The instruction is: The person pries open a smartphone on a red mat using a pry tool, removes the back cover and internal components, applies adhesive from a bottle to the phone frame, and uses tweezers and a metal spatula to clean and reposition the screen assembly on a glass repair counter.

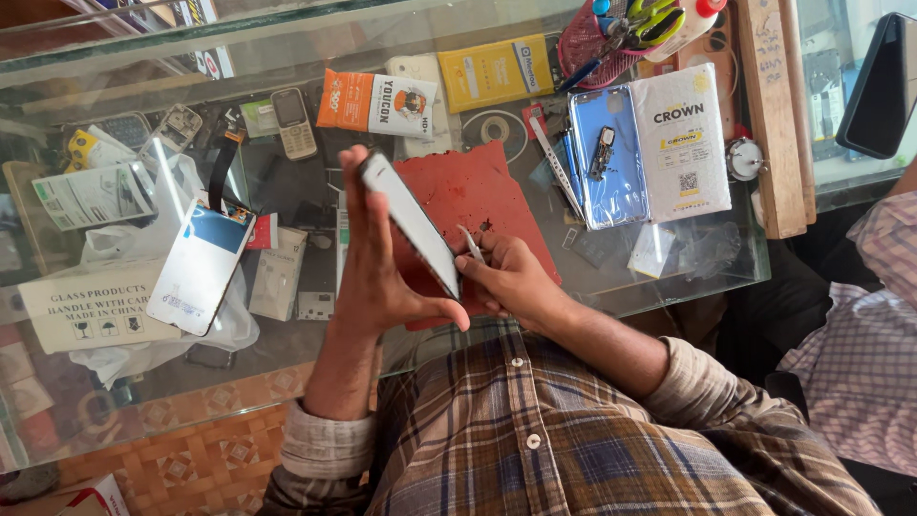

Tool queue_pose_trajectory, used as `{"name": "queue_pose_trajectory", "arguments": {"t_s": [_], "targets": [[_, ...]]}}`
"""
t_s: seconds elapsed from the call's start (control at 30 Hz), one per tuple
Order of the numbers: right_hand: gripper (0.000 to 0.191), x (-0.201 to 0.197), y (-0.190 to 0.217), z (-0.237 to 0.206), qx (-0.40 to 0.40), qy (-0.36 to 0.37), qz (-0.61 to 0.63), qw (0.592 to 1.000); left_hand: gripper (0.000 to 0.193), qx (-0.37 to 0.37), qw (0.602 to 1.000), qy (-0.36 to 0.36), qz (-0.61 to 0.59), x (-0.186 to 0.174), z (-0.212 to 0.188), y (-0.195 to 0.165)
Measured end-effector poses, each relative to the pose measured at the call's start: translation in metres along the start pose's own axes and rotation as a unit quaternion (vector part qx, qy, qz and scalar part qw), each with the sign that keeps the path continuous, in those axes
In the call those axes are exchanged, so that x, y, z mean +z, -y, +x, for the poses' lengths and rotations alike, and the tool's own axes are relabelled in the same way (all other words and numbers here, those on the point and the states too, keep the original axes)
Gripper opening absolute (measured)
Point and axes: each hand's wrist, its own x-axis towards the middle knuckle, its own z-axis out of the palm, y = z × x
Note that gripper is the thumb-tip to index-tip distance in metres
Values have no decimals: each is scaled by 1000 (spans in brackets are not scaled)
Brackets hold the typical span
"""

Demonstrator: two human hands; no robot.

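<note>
The left hand (pixel 377 277) grips a slim white smartphone (pixel 413 225) on edge while the right hand's (pixel 506 277) fingers pinch thin metal tweezers (pixel 471 245) at its 3 o'clock side, the phone apparently unopened.

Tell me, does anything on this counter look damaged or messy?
Yes. The red mat under the phone looks pitted and worn, with small dark bits lying on it. Loose phone parts and packets are scattered across the glass counter. The phone itself shows no visible crack.

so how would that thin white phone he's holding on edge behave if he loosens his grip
The thin white slab phone looks stiff and probably slippery, given its glossy face. Standing tilted on edge between the left hand and right hand, it would likely topple flat.
</note>
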Motion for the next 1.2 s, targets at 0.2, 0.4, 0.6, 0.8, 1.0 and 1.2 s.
{"name": "queue_pose_trajectory", "arguments": {"t_s": [0.2,0.4,0.6,0.8,1.0,1.2], "targets": [[24,-7,5,-2,-17,67,-152,986,162,-93,989,111,21,-11,5,6],[19,-6,11,-9,-187,21,-407,894,153,-75,992,95,32,3,0,10],[30,-6,18,-22,-286,-47,-423,859,131,-60,992,99,58,7,-1,17],[29,-20,7,-44,-306,-38,-441,843,135,-48,995,78,28,9,-2,21],[18,-25,-20,-44,-297,-72,-440,845,131,-41,994,87,56,10,-4,24],[19,-26,-23,-41,-278,-64,-436,853,111,-55,993,77,73,14,-4,21]]}}
